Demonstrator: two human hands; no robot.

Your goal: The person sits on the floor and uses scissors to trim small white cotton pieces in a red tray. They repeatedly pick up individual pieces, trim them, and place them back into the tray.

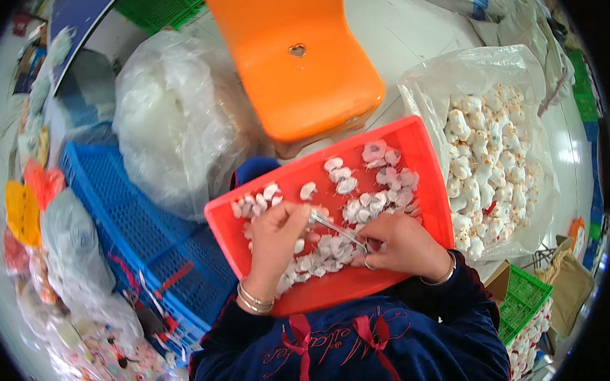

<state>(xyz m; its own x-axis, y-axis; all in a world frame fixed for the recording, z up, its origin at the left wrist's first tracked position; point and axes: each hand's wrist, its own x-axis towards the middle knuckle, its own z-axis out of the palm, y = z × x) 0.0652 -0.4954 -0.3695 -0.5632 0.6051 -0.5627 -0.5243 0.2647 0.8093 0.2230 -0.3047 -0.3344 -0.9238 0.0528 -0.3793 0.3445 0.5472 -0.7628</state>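
An orange-red plastic tray [421, 155] rests on my lap, strewn with several small white-and-pink soft pieces [378, 179]. My left hand [274, 238] is over the tray's left part and pinches one small white piece [308, 215] between its fingertips. My right hand [400, 244] is over the tray's middle and holds a thin metal tool [339, 230] whose tip reaches the piece in my left hand. Bracelets ring both wrists.
An orange chair [297, 58] stands beyond the tray. A clear bag of several white toy pieces [488, 158] lies at the right. A blue crate [133, 229] and a white filled plastic bag [175, 121] lie at the left. A green basket [525, 299] sits lower right.
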